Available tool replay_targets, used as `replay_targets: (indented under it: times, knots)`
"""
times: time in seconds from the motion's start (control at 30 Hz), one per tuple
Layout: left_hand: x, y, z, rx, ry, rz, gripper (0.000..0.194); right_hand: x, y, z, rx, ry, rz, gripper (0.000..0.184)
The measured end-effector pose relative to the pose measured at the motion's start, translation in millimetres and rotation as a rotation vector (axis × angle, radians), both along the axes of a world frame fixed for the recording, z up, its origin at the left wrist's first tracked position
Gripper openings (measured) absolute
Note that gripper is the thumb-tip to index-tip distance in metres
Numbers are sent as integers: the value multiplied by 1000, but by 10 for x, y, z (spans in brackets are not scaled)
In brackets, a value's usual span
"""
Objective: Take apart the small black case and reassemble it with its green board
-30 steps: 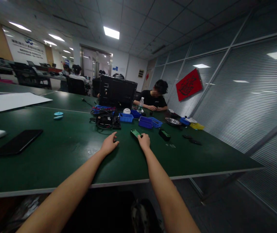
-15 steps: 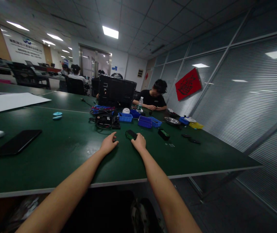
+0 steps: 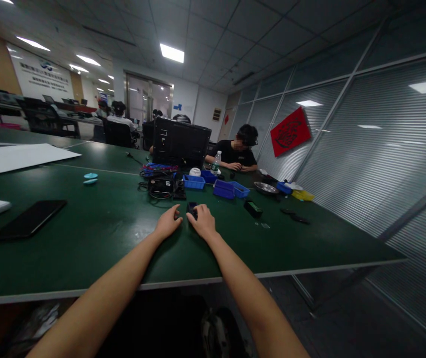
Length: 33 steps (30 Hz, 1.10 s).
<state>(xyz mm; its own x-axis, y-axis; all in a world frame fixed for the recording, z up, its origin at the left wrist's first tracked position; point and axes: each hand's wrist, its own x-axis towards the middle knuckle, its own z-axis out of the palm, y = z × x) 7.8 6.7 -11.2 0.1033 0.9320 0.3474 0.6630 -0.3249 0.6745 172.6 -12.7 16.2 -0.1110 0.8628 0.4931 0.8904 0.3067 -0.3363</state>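
Gripping dark box (image 3: 191,208) with right hand (image 3: 204,222), unreleased, inward from tabletop's (image 3: 116,258) front edge; holding left hand (image 3: 167,223) open nearby.

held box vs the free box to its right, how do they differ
The held box is partly covered by the right hand; the free box lies untouched. The held box shows only dark faces, while the free box shows green on top. Both have dark sides.

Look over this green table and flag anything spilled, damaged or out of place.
Nothing looks spilled or damaged. Only untidy: red and blue cables lie tangled by the monitor, and a small clear scrap lies loose near the black-and-green box.
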Motion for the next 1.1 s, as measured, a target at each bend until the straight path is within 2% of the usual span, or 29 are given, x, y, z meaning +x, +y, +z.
replay_targets:
  times: [0.1, 0.17, 0.23, 0.33, 0.4, 0.47, 0.63, 0.77, 1.1]
  knots:
    - [-2, 12, -6, 1, -4, -12, 55, 145, 132, -23, -23, 256, -107, 31]
    - [4, 5, 10, -8, -9, -5, 53, 230, 215, -61, -62, 399, -106, 31]
    - [12, -8, 35, -22, -22, 4, 52, 260, 264, -107, -178, 538, 5, 32]
    - [21, -27, 66, -8, -46, 20, 56, 197, 268, -154, -353, 683, 284, 37]
    - [23, -37, 80, 29, -44, 43, 60, 132, 248, -159, -386, 744, 425, 38]
    - [24, -49, 94, 66, -24, 71, 67, 91, 233, -150, -385, 800, 472, 38]
    - [35, -96, 115, 90, 28, 63, 83, 112, 257, -140, -393, 870, 400, 34]
    - [39, -124, 121, 89, 47, -3, 77, 158, 299, -153, -392, 879, 366, 27]
    - [-18, -99, 145, -14, -50, 194, 73, 368, 461, -254, -300, 883, 223, 22]
